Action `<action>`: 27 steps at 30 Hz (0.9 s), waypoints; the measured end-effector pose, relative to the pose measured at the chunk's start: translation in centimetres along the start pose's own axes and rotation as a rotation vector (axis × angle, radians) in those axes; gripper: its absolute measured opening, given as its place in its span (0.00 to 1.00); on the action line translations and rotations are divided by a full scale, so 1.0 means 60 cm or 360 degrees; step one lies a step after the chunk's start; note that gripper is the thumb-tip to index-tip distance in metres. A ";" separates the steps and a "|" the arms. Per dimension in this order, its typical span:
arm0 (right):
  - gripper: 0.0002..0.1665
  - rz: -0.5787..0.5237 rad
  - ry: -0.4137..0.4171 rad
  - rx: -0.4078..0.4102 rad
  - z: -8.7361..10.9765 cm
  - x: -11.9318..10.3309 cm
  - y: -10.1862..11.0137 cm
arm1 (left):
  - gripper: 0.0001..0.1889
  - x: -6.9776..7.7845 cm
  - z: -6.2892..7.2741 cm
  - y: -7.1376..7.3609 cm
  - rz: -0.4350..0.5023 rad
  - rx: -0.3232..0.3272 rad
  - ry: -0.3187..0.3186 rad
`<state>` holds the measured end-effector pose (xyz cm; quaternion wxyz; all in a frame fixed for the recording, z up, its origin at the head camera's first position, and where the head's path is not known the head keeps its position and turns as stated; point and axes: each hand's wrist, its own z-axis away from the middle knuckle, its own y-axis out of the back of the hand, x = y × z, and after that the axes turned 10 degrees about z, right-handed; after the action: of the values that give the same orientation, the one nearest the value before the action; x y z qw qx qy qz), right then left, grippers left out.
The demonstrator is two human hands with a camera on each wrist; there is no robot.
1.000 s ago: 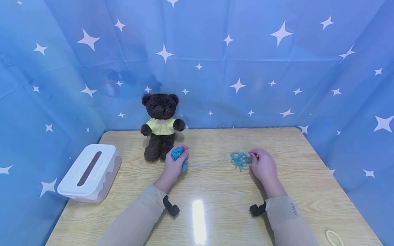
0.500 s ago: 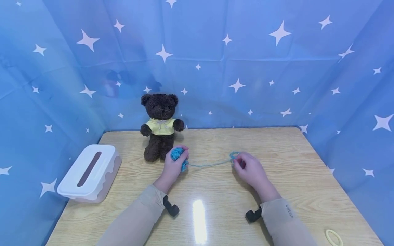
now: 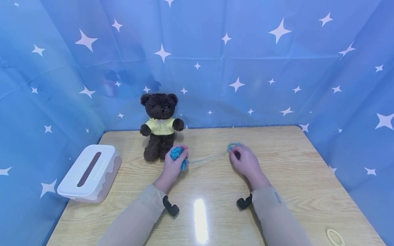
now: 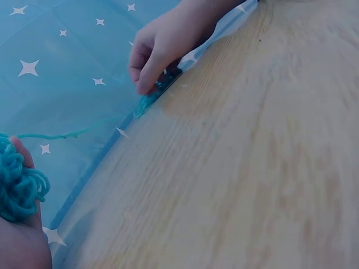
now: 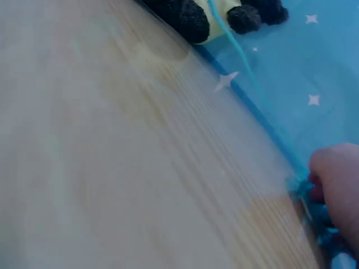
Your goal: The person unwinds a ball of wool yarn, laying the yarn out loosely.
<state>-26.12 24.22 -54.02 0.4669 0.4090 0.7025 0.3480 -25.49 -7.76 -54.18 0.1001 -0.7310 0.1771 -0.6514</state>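
Note:
In the head view, my left hand [image 3: 172,169] grips a wound ball of turquoise yarn [image 3: 176,153], its fingers wrapped around it in front of the teddy bear. The ball's loops [image 4: 19,185] bulge past the palm in the left wrist view. To the right, my right hand [image 3: 245,164] pinches a loose tangle of the same yarn [image 3: 233,146] between thumb and fingers; part of it is hidden by the hand. A thin strand of yarn [image 5: 238,49] runs from one hand to the other, and in the head view it slopes up to the right.
A dark brown teddy bear [image 3: 160,108] in a yellow top stands behind my left hand. At the left is a white-lidded box [image 3: 69,181] with a slot. A pale yellow ring [image 3: 328,234] lies at the table's [image 3: 295,171] front right. A starry blue curtain [image 3: 261,51] hangs behind.
My right hand has moved left, then slightly up and away, with the yarn tangle. Less of the tangle shows now. My left hand has stayed in place with the ball.

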 end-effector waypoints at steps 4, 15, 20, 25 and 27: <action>0.14 -0.0104 0.0101 0.0141 0.000 -0.043 -0.014 | 0.18 -0.002 0.001 0.000 0.0001 0.0010 -0.0003; 0.12 -0.0180 0.0592 0.0108 0.026 -0.200 -0.065 | 0.17 -0.002 -0.002 0.001 -0.0081 0.0004 -0.0069; 0.05 -0.0172 0.0568 0.0253 0.018 -0.190 -0.058 | 0.16 -0.002 -0.002 0.001 -0.0114 0.0027 -0.0061; 0.05 -0.0227 0.0488 0.0437 -0.001 -0.158 -0.030 | 0.13 -0.002 -0.002 0.002 -0.0103 0.0054 -0.0039; 0.06 -0.0234 0.0416 0.0503 -0.009 -0.141 -0.018 | 0.12 -0.001 -0.002 0.002 -0.0125 0.0063 -0.0040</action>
<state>-24.97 16.10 -51.61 0.3263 0.3762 0.8308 0.2486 -25.61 -7.82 -54.28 0.0911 -0.7434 0.1339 -0.6490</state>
